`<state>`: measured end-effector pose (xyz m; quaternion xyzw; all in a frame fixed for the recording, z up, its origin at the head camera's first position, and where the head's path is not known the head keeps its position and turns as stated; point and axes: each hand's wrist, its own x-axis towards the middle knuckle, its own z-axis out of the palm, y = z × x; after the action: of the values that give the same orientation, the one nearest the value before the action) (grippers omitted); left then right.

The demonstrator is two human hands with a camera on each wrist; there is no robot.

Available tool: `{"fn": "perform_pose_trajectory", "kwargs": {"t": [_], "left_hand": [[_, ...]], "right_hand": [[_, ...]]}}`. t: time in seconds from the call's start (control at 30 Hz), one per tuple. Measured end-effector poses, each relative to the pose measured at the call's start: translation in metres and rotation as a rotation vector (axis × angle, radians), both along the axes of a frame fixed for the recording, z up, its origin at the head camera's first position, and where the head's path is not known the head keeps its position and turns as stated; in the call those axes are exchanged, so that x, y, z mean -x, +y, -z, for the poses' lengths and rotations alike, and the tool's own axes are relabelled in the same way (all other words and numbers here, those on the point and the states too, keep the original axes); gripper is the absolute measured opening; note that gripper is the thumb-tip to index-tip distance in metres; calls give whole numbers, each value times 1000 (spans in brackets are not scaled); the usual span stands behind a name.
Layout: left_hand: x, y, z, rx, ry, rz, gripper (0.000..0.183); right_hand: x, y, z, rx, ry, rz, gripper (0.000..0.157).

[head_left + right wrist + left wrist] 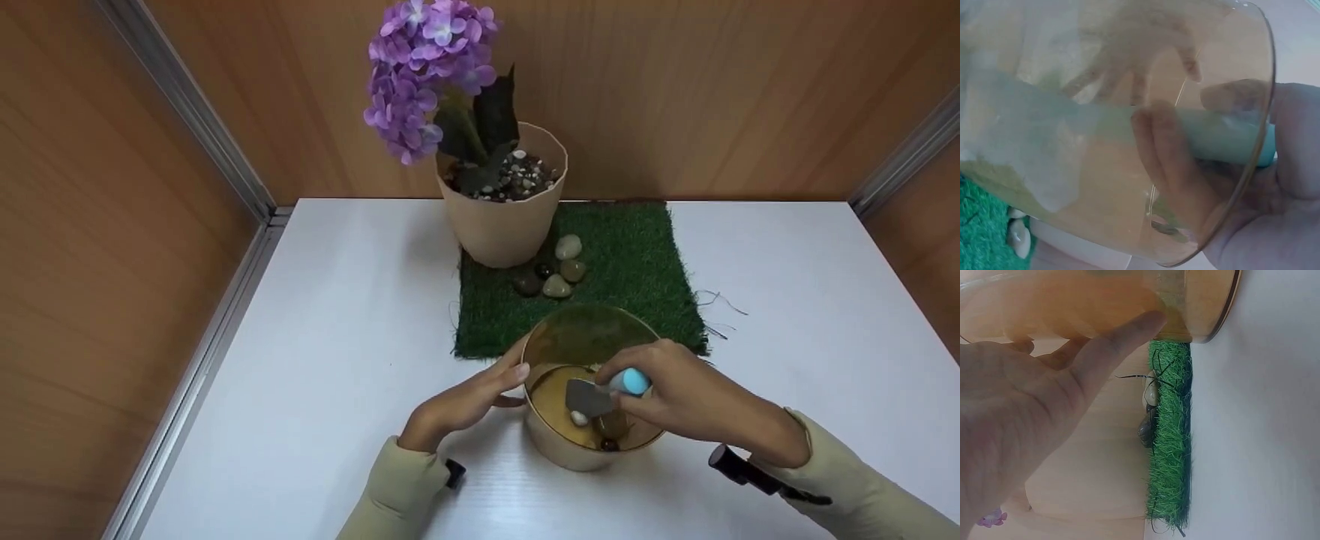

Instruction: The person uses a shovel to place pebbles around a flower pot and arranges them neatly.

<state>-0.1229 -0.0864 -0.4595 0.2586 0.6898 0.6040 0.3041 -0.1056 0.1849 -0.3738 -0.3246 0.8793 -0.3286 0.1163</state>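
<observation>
A see-through amber bowl [559, 452] stands on the white table at the front edge of the grass mat. My right hand [694, 394] grips the turquoise handle [634, 382] of a small trowel inside it. The trowel's grey blade [587, 398] is over a white pebble [579, 418], a brown stone [612, 426] and a small dark stone [609, 445] in the bowl. My left hand [466, 401] touches the bowl's left side, its fingers extended along the wall [1072, 304]. Through the bowl, the right wrist view shows the trowel handle [1224, 135] between my fingers.
Behind the bowl lies a green artificial grass mat [630, 262]. On it stand a beige pot [502, 225] with a purple flower [431, 67] and several smooth stones [557, 286]. Wooden panels [675, 97] border the white table [337, 322].
</observation>
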Motion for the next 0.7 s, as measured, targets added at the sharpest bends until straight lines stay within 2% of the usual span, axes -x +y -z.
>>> {"fn": "perform_pose_trajectory", "kwargs": {"t": [0.23,0.47,0.7], "left_hand": [[2,0,0,-2,6,10,59],[2,1,-1,4,12,7,58],[1,0,-1,3,7,4,57]], "right_hand": [[-2,0,-3,51,-182,-108,18],[-1,-2,-5,65,-225,-161,19],[3,0,-5,83,-285,-136,20]]}}
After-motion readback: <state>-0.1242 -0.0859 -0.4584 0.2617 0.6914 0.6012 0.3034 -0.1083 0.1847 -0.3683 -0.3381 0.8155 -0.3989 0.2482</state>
